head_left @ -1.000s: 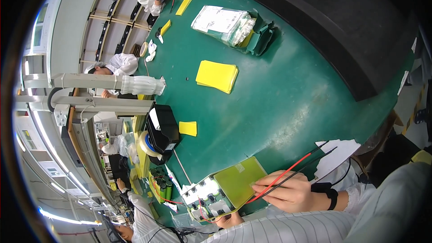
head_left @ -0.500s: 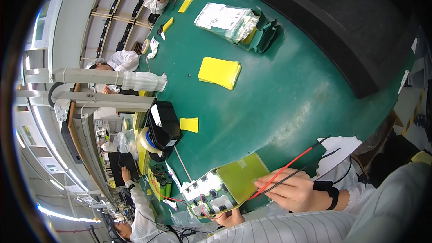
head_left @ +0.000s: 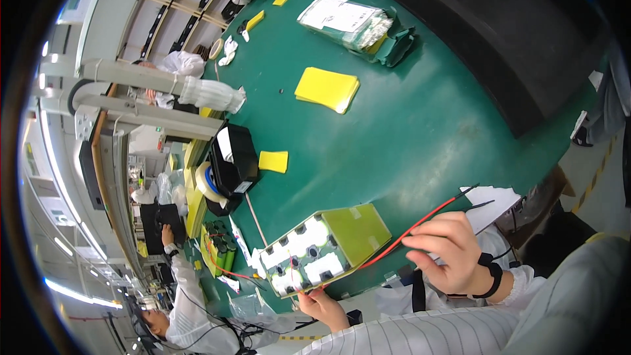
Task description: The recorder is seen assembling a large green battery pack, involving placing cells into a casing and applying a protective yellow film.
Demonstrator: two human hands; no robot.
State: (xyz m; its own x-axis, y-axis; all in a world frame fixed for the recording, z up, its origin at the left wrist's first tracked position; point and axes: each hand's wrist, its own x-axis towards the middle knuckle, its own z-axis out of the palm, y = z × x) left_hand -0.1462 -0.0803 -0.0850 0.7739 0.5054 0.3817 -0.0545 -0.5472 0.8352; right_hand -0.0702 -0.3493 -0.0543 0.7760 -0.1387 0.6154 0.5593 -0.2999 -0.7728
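Observation:
A battery pack (head_left: 358, 233) with a yellow-green side sheet stands tilted at the table's near edge. White pads and round dark cell ends cover its facing side. My left hand (head_left: 322, 309) is closed on the pack's lower corner, near thin red leads. From the pack a thick red wire (head_left: 427, 217) runs up to the right beside a black wire (head_left: 483, 204). My right hand (head_left: 450, 250) is raised just right of the pack, by the red wire, thumb and fingers apart. Part of the black wire is hidden behind that hand.
Yellow sheets (head_left: 327, 89) lie stacked mid-table, beyond a small yellow stack (head_left: 273, 161). A black tape dispenser (head_left: 236, 161) stands left, near another pack of green cells (head_left: 220, 246). An opened parcel (head_left: 355, 29) and a large black tray (head_left: 480, 52) lie farther off. Co-workers sit along the left.
My right hand has let go of the wires and spread its fingers. The pack has tipped, showing more of its side sheet. The whole view has shifted slightly.

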